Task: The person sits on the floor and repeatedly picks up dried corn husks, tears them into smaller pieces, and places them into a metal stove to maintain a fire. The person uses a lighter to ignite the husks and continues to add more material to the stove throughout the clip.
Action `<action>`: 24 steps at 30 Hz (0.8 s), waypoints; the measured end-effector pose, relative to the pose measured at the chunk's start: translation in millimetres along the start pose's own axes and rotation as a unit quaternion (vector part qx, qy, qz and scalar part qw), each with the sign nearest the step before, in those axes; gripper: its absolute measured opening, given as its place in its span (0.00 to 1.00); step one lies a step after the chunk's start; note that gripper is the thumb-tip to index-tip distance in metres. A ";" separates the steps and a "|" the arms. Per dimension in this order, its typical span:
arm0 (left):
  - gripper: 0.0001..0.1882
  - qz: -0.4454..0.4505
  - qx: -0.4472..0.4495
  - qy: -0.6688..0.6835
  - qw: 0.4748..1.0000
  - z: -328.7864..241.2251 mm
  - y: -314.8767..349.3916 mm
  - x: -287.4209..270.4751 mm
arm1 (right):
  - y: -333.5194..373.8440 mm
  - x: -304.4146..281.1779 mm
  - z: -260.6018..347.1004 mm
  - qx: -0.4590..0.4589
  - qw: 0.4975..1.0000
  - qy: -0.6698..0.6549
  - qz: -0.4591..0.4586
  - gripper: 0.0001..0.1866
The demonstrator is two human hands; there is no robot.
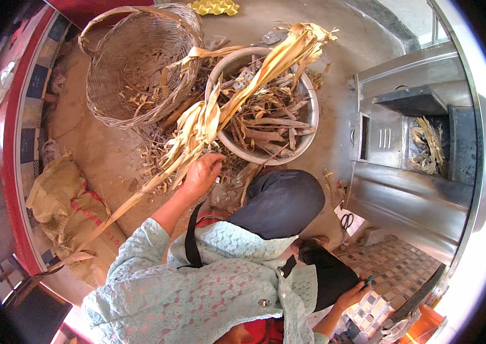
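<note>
Cannot make out all the fingers of the bare left hand (200,174), curled inward and partly turned from view; cannot tell whether clamped on the long pale-yellow dried stalk with papery leaves (191,126) or only just beside it. Runs, that stalk, from near left across the crumpled tan woven sack with red print (54,189), past the left hand, to far right over the round grey metal basin (314,109), hiding part of the rim and of the brown dry twigs (271,136) inside. Cannot see the full blades of the black-handled scissors (346,220) on white paper at right. Cut off at the far edge: a bumpy yellow tray (214,7); at the near right edge, an orange container (423,324).

Stretches the left forearm far and rightward from a pale green lace sleeve (140,246), back of the hand upward. Rests the bare right hand (350,296) at near right, beside the black-clad leg (331,275), well apart from the left; shows a small blue-tipped thing at the fingers, too small to name, with grip hard to tell. Stands far left, a brown wicker basket (102,86); right, a silver metal stove (409,198).
</note>
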State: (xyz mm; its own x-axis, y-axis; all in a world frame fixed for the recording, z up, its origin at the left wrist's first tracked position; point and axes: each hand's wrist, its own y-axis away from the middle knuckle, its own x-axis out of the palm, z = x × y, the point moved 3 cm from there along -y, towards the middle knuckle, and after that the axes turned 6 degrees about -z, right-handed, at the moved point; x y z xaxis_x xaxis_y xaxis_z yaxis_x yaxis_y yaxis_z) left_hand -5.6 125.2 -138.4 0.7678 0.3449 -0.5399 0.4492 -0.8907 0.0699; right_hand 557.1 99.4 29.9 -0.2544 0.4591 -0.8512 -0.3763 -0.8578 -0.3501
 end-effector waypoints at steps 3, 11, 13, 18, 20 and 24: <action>0.14 -0.150 0.025 -0.088 0.984 -17.4 0.3 -22.7 | -2.9 1.6 -16.7 -0.015 0.999 -0.008 -0.029 0.18; 0.34 -0.127 -0.094 -0.371 0.915 36.8 -1.3 -50.3 | 1.8 -0.7 -24.3 -0.022 0.998 -0.043 -0.042 0.20; 0.41 -0.070 -0.142 -0.350 0.923 54.4 -1.4 -49.9 | -2.5 -0.6 -25.6 0.015 0.995 -0.087 -0.051 0.17; 0.41 0.106 -0.207 -0.228 0.945 71.2 -4.7 -42.3 | -22.6 29.5 98.4 -0.048 0.931 -0.360 0.032 0.08; 0.33 0.121 -0.157 -0.234 0.952 71.3 -4.3 -32.8 | -15.3 52.9 168.1 -0.076 0.874 -0.471 0.090 0.08; 0.14 -0.012 -0.140 -0.080 0.987 29.3 10.9 -46.3 | 22.6 108.3 309.7 -0.058 0.795 -0.503 0.335 0.07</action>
State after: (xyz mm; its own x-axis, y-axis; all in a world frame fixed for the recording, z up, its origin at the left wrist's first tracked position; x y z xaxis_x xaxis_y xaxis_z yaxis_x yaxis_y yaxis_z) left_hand -49.6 90.8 -137.3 0.6836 0.2938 -0.6681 0.5918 -0.7588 0.2719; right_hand 245.2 201.4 50.9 -0.9686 -0.2068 -0.1384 0.2132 -0.9764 -0.0335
